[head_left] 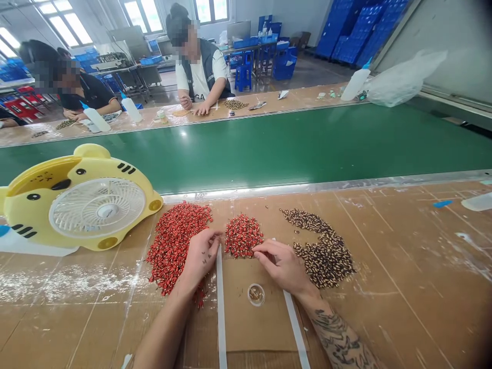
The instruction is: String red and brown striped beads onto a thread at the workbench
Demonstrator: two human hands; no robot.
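My left hand (203,252) is at the left side of a small heap of red pieces (243,236), its fingertips pressed together; whatever they may hold is too small to make out. Beneath and left of that wrist spreads a larger heap of red pieces (179,241). On the small heap's lower right edge, the thumb and fingers of my right hand (282,265) are closed in a pinch, with any piece between them hidden. Right of this hand lies a curved heap of dark and gold pieces (326,253). A small round clear dish (255,295) holding tiny gold bits rests on the cardboard between my forearms.
White tape strips (220,307) edge the cardboard sheet (261,333). A yellow animal-shaped fan (86,200) lies at left. Beyond the table runs a green conveyor belt (269,146). Across it, people (203,72) work with small heaps; white squeeze bottles (355,84) and a plastic bag (403,82) stand there.
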